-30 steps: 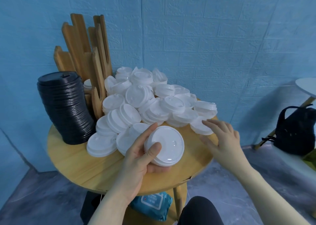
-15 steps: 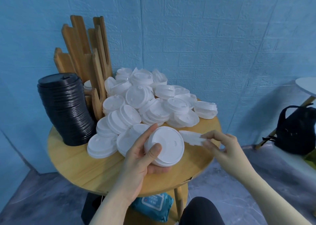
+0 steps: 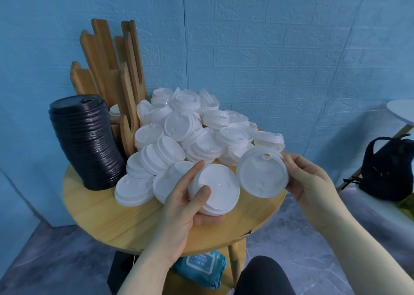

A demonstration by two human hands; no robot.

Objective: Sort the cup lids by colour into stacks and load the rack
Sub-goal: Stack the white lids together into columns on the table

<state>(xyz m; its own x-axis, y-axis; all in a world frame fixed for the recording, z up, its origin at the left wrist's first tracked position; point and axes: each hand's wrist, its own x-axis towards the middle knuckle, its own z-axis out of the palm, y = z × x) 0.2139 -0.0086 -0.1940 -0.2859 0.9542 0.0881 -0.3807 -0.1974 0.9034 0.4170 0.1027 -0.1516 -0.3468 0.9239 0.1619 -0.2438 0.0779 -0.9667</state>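
My left hand (image 3: pixel 183 202) grips a short stack of white lids (image 3: pixel 216 188) above the front of the round wooden table (image 3: pixel 134 225). My right hand (image 3: pixel 307 182) pinches a single white lid (image 3: pixel 262 173) by its right edge, tilted with its underside toward me, just right of the stack. A loose pile of white lids (image 3: pixel 192 133) covers the table's back and middle. A tall leaning stack of black lids (image 3: pixel 86 142) stands at the left. The wooden slatted rack (image 3: pixel 112 70) rises behind it.
A blue wipes packet (image 3: pixel 201 267) lies on the shelf under the table. A black bag (image 3: pixel 389 167) sits on a seat at the right, below a white round tabletop (image 3: pixel 403 113). A blue brick-pattern wall stands close behind the table. My knee (image 3: pixel 264 274) is under the front edge.
My right hand picked one white lid off the table's right side, lifted it and turned it to face me beside the stack. My left hand has kept its grip on the stack.
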